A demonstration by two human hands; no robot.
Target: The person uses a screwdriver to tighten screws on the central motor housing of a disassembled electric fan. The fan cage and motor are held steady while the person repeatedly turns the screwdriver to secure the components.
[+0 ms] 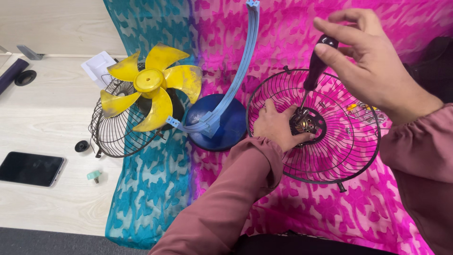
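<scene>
A black wire fan guard [344, 163] lies flat on a pink and teal cloth [330, 217]. At its centre sits a small metal motor [306, 123]. My left hand [276, 125] rests on the guard and steadies the motor from the left. My right hand [368, 56] grips the dark handle of a screwdriver [317, 63], held nearly upright, its tip down at the motor. Small loose parts [361, 109] lie inside the guard to the right.
A yellow fan blade [151, 85] rests on a second wire guard [111, 127] at the left. A blue fan base with a pale blue curved arm [222, 120] stands in the middle. On the pale floor lie a black phone [30, 168], a green knob [94, 176] and a black cap [82, 146].
</scene>
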